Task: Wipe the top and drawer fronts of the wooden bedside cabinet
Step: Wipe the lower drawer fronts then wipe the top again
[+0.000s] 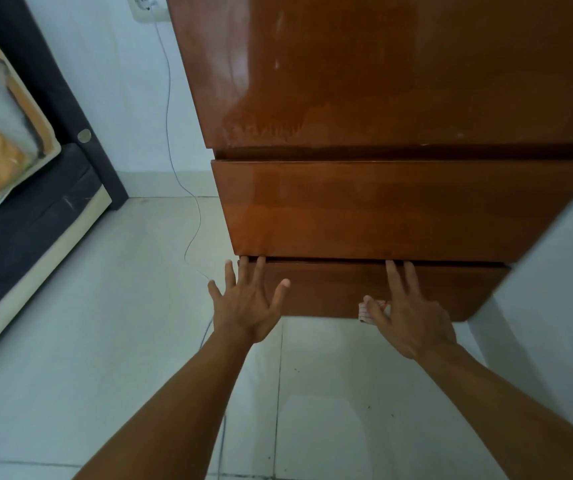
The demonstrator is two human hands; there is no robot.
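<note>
The wooden bedside cabinet (382, 71) fills the upper right, seen from above, with a glossy top. Below the top are the upper drawer front (399, 209) and the lower drawer front (330, 292). My left hand (247, 303) is spread flat at the lower drawer's left end, fingertips at the gap above it. My right hand (409, 313) lies on the same drawer front further right. Two of its fingers reach straight up to the gap, while the thumb pinches a small white cloth with red stripes (368, 311), mostly hidden under the hand.
A thin cable (170, 133) hangs from a wall socket (146, 6) left of the cabinet and trails across the pale tiled floor (105, 341). A bed with a dark frame (35, 209) stands at the left. A white wall is on the right.
</note>
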